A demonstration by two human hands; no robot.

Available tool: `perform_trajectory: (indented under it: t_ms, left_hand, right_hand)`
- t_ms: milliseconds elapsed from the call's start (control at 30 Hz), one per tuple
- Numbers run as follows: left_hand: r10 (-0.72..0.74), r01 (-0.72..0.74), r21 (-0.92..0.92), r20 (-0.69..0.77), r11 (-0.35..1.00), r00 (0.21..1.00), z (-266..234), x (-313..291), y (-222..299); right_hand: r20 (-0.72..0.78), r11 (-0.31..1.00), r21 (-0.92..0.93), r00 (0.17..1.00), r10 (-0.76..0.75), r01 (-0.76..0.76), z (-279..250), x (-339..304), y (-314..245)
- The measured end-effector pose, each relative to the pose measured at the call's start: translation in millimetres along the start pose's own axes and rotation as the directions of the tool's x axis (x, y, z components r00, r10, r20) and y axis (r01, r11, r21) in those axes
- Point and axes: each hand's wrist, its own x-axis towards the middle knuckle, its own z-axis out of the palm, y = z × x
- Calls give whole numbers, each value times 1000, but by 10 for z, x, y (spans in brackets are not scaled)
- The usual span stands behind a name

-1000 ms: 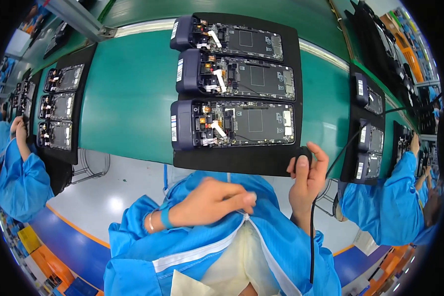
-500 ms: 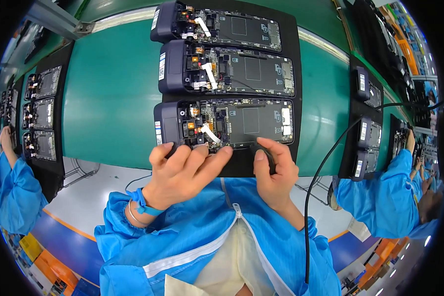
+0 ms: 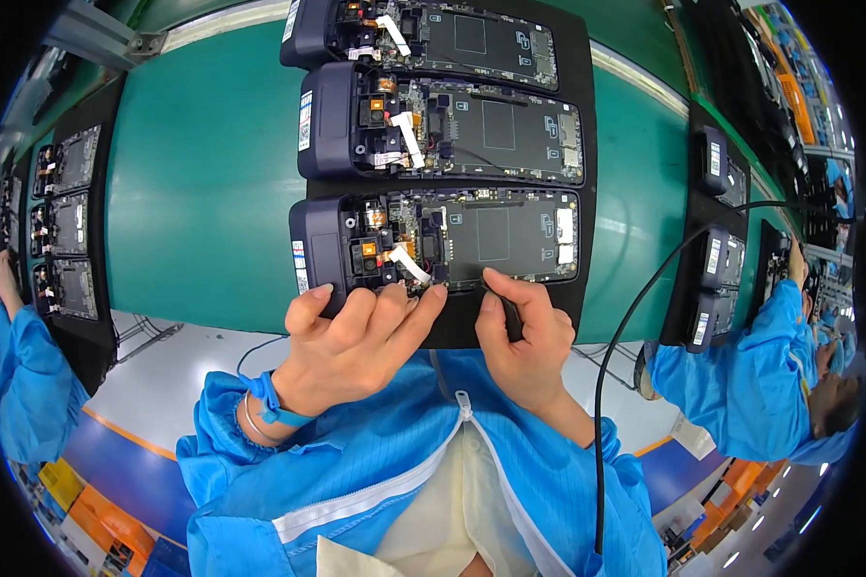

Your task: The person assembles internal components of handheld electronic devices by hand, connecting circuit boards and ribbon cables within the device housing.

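Nearest to me lies an opened handheld terminal (image 3: 491, 234) with a dark purple casing, a bare circuit board and a white tape strip (image 3: 410, 263). My left hand (image 3: 356, 332) is curled over its near left edge, fingers bent, with one fingertip touching the board's rim. By the same edge, further right, my right hand (image 3: 529, 337) pinches a small black tool (image 3: 514, 323). The tool's tip is hidden by the fingers, so I cannot tell whether it touches the terminal.
Two similar opened terminals (image 3: 515, 135) (image 3: 491, 43) lie behind on the same black mat (image 3: 587, 115), over a green belt (image 3: 202, 192). A black cable (image 3: 635, 308) curves at the right. Co-workers in blue sleeves (image 3: 741, 370) work on both sides beside further terminals (image 3: 72, 226).
The mat's terminals have shifted slightly left in view. My right hand has moved a little left along the near edge, its thumb and finger closer together. My left hand stays on the terminal's edge.
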Motion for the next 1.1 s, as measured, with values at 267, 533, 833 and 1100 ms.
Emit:
perform_trajectory:
  t_ms: [267, 533, 833, 1100]
  left_hand:
    - [-40, 40, -3, 29, 999, 999, -31, 11, 33]
    - [-47, 46, -48, -25, 998, 999, 16, -20, 27]
    - [-32, 32, -49, -11, 998, 999, 0, -27, 10]
    - [-26, 25, -27, -50, 999, 998, 31, -63, 20]
  right_hand:
    - [55, 989, 50, 989, 135, -138, -20, 19, -68]
    - [32, 999, 13, 998, -49, 48, 128, -1, -65]
    - [0, 989, 14, 989, -150, 150, 161, 35, -29]
    - [6, 992, 2, 992, -130, 130, 154, 14, -35]
